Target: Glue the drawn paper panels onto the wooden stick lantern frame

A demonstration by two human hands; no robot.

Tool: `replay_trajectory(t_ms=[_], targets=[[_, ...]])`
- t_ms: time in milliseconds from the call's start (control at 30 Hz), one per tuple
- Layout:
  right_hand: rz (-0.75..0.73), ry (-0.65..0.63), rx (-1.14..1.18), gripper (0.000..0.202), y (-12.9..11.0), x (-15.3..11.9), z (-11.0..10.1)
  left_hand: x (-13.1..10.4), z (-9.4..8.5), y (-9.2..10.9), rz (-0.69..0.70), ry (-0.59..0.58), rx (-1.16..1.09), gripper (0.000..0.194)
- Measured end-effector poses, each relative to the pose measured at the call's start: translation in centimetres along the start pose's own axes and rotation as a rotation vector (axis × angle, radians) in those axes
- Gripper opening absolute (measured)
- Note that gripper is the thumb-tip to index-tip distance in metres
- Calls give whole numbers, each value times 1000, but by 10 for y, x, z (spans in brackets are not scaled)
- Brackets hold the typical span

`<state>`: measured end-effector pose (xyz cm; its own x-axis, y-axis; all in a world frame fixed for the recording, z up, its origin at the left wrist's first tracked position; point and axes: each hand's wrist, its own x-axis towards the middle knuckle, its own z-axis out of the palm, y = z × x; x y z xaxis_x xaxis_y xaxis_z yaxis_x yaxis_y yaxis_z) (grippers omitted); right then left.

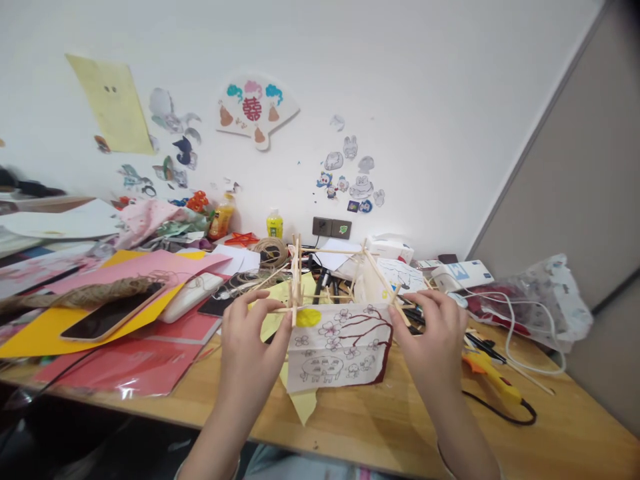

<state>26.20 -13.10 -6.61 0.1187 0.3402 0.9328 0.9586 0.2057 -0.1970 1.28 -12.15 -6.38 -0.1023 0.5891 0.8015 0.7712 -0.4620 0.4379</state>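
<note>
Both my hands grip a box-shaped frame of thin wooden sticks [297, 273] above the table. A white paper panel [320, 343] hangs from its near top edge; it bears a yellow circle, a dark red branch with blossoms and a round table in outline. My left hand [257, 333] pinches the near left corner, where sticks cross. At the near right corner, my right hand [433, 333] closes thumb and fingers on the stick ends beside the paper's edge. A pale yellow paper [304, 403] shows below the panel. The panel hides part of the frame.
On the left lie a phone [113, 313], orange paper [30, 339] and red sheets [145, 367]. A yellow hot glue gun [497, 383] with a black cord is at right, near a white cable [543, 303] and plastic bag [560, 300]. Twine [270, 252] and bottles stand behind.
</note>
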Motion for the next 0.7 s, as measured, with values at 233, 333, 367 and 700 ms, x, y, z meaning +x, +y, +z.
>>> replay_trajectory(t_ms=[233,333,367,700], targets=[[-22,-14,-29,18,15,9,1,-2,1,21,169,59,56,11],[4,-40,-29,23,26,11,5,-9,6,31,231,84,82,6],[11,-48,-27,25,31,12,7,-11,9,34,246,91,94,4],[102,-110,25,40,51,11,15,-14,17,50,294,131,168,12]])
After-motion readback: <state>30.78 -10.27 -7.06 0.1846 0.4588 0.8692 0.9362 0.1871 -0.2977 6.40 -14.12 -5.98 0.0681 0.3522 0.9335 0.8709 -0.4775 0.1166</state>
